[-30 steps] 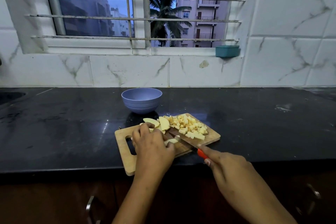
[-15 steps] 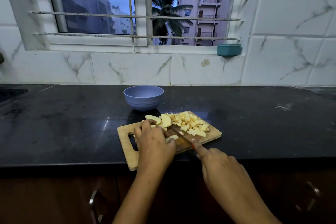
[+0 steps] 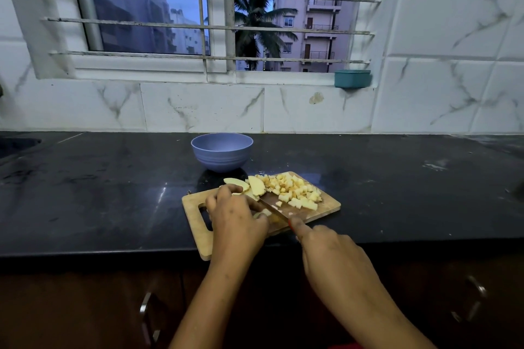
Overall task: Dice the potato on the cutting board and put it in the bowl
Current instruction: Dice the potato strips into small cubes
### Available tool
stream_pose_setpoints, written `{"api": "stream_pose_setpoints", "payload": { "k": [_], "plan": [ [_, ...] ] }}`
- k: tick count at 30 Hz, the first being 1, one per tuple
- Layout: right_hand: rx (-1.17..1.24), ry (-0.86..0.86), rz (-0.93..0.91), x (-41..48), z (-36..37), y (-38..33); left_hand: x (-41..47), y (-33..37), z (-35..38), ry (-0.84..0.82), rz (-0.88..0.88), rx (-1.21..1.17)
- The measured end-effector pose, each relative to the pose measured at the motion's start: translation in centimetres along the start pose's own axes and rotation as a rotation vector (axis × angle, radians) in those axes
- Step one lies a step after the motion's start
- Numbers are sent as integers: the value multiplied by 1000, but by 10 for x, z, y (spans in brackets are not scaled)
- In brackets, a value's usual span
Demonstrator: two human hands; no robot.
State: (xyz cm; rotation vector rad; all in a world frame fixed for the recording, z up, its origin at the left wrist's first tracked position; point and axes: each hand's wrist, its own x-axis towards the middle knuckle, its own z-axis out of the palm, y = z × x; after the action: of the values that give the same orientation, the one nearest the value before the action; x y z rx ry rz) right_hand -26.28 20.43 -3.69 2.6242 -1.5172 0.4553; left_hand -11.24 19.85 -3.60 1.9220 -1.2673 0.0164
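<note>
A wooden cutting board (image 3: 326,207) lies at the counter's front edge. A heap of diced potato (image 3: 297,191) covers its far right part, and uncut potato slices (image 3: 256,185) lie at its far middle. My left hand (image 3: 236,221) curls over a potato piece (image 3: 265,212) near the board's middle and holds it down. My right hand (image 3: 331,252) grips a knife with a red handle, forefinger stretched along it. The knife blade (image 3: 273,208) lies against the held piece. An empty lilac bowl (image 3: 222,151) stands just behind the board.
The black counter (image 3: 99,193) stretches far to both sides. A teal tub (image 3: 352,78) sits on the window sill behind. Cabinet handles (image 3: 146,312) show below the counter edge. A sink corner (image 3: 17,143) is at the far left.
The knife has slid in toward my left hand, so its red handle is now almost hidden under my right hand. The blade has worked along the held piece.
</note>
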Motion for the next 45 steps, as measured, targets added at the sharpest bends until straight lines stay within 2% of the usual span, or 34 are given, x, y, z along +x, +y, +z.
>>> {"api": "stream_pose_setpoints", "payload": {
  "k": [6,16,24,28,35,45],
  "plan": [
    [162,90,2,-13,-4,8,2,-3,-1,-26,18,0],
    [221,-23,-16,-19,-17,5,5,-11,-6,-4,4,-12],
    [-25,-117,-86,-19,-14,-13,11,-22,-19,-93,66,-52],
    [-60,-60,-80,-17,-10,-11,12,-22,-20,-130,93,-28],
    [100,116,-51,-18,-16,-6,10,-16,-21,-113,44,-86],
    [287,56,-72,-15,-13,-16,-2,-2,-33,-143,14,-72]
  ]
}}
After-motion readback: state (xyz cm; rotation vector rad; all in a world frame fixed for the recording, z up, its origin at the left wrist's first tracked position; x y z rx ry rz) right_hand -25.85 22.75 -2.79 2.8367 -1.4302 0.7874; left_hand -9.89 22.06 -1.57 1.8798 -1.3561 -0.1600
